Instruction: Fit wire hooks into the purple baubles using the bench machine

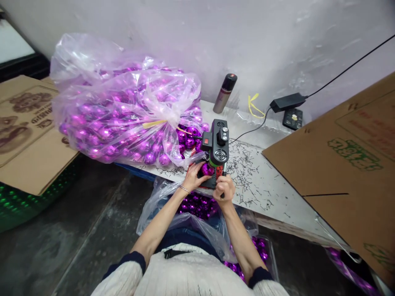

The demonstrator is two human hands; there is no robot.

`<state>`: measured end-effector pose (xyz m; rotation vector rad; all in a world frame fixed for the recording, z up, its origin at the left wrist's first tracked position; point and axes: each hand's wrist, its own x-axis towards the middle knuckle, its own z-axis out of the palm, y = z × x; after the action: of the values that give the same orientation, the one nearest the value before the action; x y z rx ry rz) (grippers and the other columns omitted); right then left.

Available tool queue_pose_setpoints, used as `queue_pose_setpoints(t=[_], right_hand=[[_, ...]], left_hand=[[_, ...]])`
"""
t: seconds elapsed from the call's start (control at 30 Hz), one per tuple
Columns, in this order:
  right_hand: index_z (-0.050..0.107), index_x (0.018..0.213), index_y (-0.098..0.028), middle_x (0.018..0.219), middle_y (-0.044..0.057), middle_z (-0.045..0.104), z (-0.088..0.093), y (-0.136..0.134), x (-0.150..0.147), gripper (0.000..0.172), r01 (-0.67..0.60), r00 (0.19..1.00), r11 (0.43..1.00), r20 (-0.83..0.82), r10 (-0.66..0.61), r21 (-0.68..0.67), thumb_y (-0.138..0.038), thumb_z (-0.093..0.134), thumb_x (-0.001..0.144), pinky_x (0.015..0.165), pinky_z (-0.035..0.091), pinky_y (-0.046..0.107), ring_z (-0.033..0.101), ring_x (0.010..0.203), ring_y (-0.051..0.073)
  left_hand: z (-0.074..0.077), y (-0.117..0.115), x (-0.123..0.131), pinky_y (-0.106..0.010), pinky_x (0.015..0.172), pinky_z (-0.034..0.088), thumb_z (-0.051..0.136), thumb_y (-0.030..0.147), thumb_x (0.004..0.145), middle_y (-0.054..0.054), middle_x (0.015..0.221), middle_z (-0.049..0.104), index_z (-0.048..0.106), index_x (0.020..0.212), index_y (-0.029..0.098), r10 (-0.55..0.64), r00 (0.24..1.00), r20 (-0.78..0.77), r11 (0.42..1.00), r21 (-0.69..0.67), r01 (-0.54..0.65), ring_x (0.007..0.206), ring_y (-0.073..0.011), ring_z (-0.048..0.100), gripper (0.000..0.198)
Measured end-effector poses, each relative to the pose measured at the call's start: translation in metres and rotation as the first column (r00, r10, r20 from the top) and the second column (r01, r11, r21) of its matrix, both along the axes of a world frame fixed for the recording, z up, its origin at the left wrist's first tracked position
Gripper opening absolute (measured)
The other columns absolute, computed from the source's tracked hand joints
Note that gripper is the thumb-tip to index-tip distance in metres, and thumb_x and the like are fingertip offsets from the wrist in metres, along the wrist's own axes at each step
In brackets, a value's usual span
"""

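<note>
A small black machine (217, 143) with a red switch stands on the white table (271, 189). My left hand (194, 176) holds a shiny purple ball (207, 169) against the machine's front, fingers curled round it. My right hand (224, 187) is closed just right of the ball, pinching something too small to make out. A large clear bag of purple balls (123, 111) lies on the table to the left. Another open bag of purple balls (197, 205) sits in my lap, under my forearms.
Many small dark wire bits litter the table around the machine. A spray can (225, 93) stands at the wall, with a black power adapter (286, 102) and cable to the right. Cardboard sheets lie at the left (27, 131) and the right (345, 164).
</note>
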<state>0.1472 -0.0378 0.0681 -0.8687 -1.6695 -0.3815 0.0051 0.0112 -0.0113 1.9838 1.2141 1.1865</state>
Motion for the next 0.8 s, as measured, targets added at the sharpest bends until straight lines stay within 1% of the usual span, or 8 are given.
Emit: queue_pose_setpoints(t=[0.13, 0.27, 0.37, 0.43, 0.5, 0.6, 0.7, 0.8], right_hand=[[0.045, 0.070, -0.023, 0.066, 0.000, 0.055, 0.038, -0.006, -0.001, 0.030, -0.040, 0.986, 0.990, -0.163, 0.018, -0.134, -0.017, 0.039, 0.099, 0.056, 0.040, 0.029, 0.053, 0.059, 0.012], [0.050, 0.072, -0.023, 0.067, 0.000, 0.056, 0.072, -0.011, -0.003, 0.028, -0.063, 0.969, 0.955, -0.246, -0.011, -0.291, -0.017, 0.043, 0.098, 0.061, 0.043, 0.031, 0.057, 0.064, 0.014], [0.050, 0.070, -0.023, 0.066, 0.000, 0.056, 0.071, -0.014, -0.005, 0.028, -0.070, 0.969, 0.961, -0.245, 0.003, -0.267, -0.014, 0.044, 0.097, 0.060, 0.042, 0.030, 0.056, 0.063, 0.014], [0.049, 0.070, -0.023, 0.066, 0.000, 0.056, 0.062, -0.015, -0.006, 0.028, -0.075, 0.974, 0.966, -0.224, 0.019, -0.246, -0.011, 0.044, 0.095, 0.060, 0.042, 0.030, 0.057, 0.064, 0.014], [0.049, 0.071, -0.023, 0.066, -0.001, 0.056, 0.055, -0.016, -0.006, 0.028, -0.084, 0.978, 0.970, -0.204, 0.036, -0.230, -0.008, 0.044, 0.094, 0.060, 0.042, 0.029, 0.058, 0.066, 0.014], [0.048, 0.071, -0.023, 0.066, -0.001, 0.055, 0.051, -0.016, -0.006, 0.028, -0.090, 0.979, 0.974, -0.199, 0.048, -0.210, -0.006, 0.044, 0.093, 0.060, 0.043, 0.029, 0.058, 0.066, 0.014], [0.048, 0.071, -0.023, 0.066, -0.002, 0.055, 0.053, -0.015, -0.007, 0.028, -0.088, 0.977, 0.975, -0.206, 0.045, -0.202, -0.007, 0.044, 0.093, 0.060, 0.043, 0.029, 0.057, 0.065, 0.014], [0.048, 0.070, -0.023, 0.065, -0.001, 0.055, 0.057, -0.015, -0.008, 0.029, -0.081, 0.978, 0.977, -0.203, 0.040, -0.198, -0.007, 0.043, 0.094, 0.059, 0.043, 0.029, 0.057, 0.064, 0.014]], left_hand=[[0.011, -0.003, 0.000, -0.055, 0.112, 0.047, 0.080, 0.045, 0.082, -0.017, 0.130, 0.069, 0.057, 0.136, 0.018, -0.008, 1.000, 0.006, 1.000, 0.006, 0.008, 0.124, -0.0314, 0.066, 0.065], [0.018, -0.047, -0.012, -0.053, 0.112, 0.048, 0.072, 0.052, 0.087, -0.017, 0.136, 0.066, 0.049, 0.146, 0.021, -0.011, 1.000, -0.023, 0.995, 0.100, 0.013, 0.128, -0.0307, 0.063, 0.071], [0.004, -0.101, -0.027, -0.047, 0.103, 0.057, 0.071, 0.060, 0.084, -0.017, 0.132, 0.068, 0.049, 0.148, 0.023, -0.149, 0.970, -0.190, 0.975, 0.135, 0.176, 0.121, -0.0304, 0.068, 0.077], [-0.011, -0.129, -0.035, -0.045, 0.095, 0.061, 0.071, 0.064, 0.081, -0.017, 0.127, 0.070, 0.054, 0.143, 0.022, -0.139, 0.939, -0.313, 0.977, 0.110, 0.182, 0.113, -0.0305, 0.072, 0.077], [-0.018, -0.137, -0.038, -0.043, 0.090, 0.064, 0.069, 0.065, 0.082, -0.017, 0.120, 0.073, 0.059, 0.138, 0.019, -0.084, 0.934, -0.349, 0.983, 0.126, 0.135, 0.107, -0.0297, 0.074, 0.072], [-0.001, -0.105, -0.036, -0.039, 0.092, 0.063, 0.059, 0.050, 0.096, -0.012, 0.110, 0.076, 0.064, 0.130, 0.020, 0.003, 0.974, -0.226, 0.977, 0.207, 0.045, 0.103, -0.0245, 0.075, 0.045], [0.040, -0.030, -0.031, -0.041, 0.103, 0.057, 0.045, 0.029, 0.104, -0.011, 0.116, 0.075, 0.066, 0.125, 0.021, 0.200, 0.977, -0.068, 0.959, 0.219, -0.181, 0.112, -0.0222, 0.071, 0.031], [0.073, 0.050, -0.027, -0.040, 0.097, 0.058, 0.051, 0.024, 0.100, -0.013, 0.115, 0.074, 0.068, 0.121, 0.017, 0.287, 0.950, -0.123, 0.957, 0.082, -0.279, 0.108, -0.0245, 0.072, 0.028]])
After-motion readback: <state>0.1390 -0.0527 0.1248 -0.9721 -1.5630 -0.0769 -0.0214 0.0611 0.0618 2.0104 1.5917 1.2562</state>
